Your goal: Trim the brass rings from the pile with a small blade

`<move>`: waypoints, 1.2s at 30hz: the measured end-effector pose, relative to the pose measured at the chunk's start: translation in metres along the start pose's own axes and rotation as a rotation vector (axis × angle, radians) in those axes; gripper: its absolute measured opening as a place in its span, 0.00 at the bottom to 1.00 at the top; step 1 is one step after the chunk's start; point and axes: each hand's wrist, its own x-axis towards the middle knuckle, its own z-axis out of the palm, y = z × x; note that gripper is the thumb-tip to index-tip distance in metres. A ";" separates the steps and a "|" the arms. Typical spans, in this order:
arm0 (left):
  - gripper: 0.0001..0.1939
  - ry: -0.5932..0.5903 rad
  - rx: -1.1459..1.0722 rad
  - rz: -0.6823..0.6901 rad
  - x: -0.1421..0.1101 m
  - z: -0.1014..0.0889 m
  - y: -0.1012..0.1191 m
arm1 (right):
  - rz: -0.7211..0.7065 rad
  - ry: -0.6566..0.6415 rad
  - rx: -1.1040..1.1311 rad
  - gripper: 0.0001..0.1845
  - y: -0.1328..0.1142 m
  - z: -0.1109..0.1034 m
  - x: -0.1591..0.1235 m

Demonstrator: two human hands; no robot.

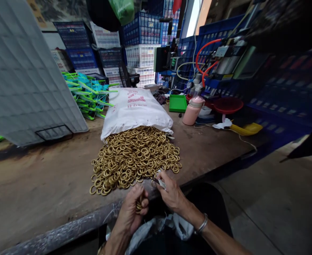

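A large heap of brass-coloured rings [134, 156] lies on the table, spilling from the mouth of a white woven sack [137, 109] with red print. At the table's front edge my left hand [132, 207] is closed around several of these rings, which show between the fingers and thumb. Just to its right, my right hand [172, 193] grips a small tool [160, 182] with a dark, thin tip and a pale part. That tip points toward the near edge of the heap, close to a ring. What kind of tool it is, I cannot make out.
A grey padded panel [31, 78] and a green-and-blue bundle [88, 94] stand left. Rightward are a green tray [177, 103], a pink bottle [193, 110], a red dish [227, 105] and a yellow scoop [248, 129]. Stacked crates [142, 30] rise behind. A whitish bag [156, 226] hangs below my hands.
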 end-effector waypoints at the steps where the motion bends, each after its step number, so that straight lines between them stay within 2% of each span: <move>1: 0.17 0.013 0.036 0.030 0.000 0.000 -0.001 | -0.018 -0.019 0.037 0.07 -0.006 0.002 0.000; 6: 0.15 0.051 0.160 0.156 -0.001 -0.004 -0.002 | -0.037 -0.110 0.179 0.02 -0.032 0.009 0.005; 12: 0.15 0.110 0.408 0.302 0.001 -0.008 -0.001 | 0.073 -0.146 0.282 0.11 -0.034 0.016 0.012; 15: 0.14 0.092 0.393 0.239 0.000 -0.006 0.001 | 0.073 -0.144 0.273 0.11 -0.033 0.018 0.014; 19: 0.14 -0.009 0.263 0.139 -0.002 -0.004 0.000 | 0.110 -0.159 0.278 0.09 -0.034 0.015 0.013; 26: 0.14 -0.046 0.230 0.171 -0.003 -0.002 -0.003 | 0.183 -0.175 0.452 0.07 -0.036 0.008 0.011; 31: 0.15 -0.049 0.184 0.166 -0.004 -0.004 -0.005 | 0.188 -0.194 0.486 0.08 -0.037 0.008 0.012; 36: 0.15 -0.036 0.135 0.163 -0.003 -0.005 -0.005 | 0.096 -0.163 0.302 0.10 -0.032 0.009 0.007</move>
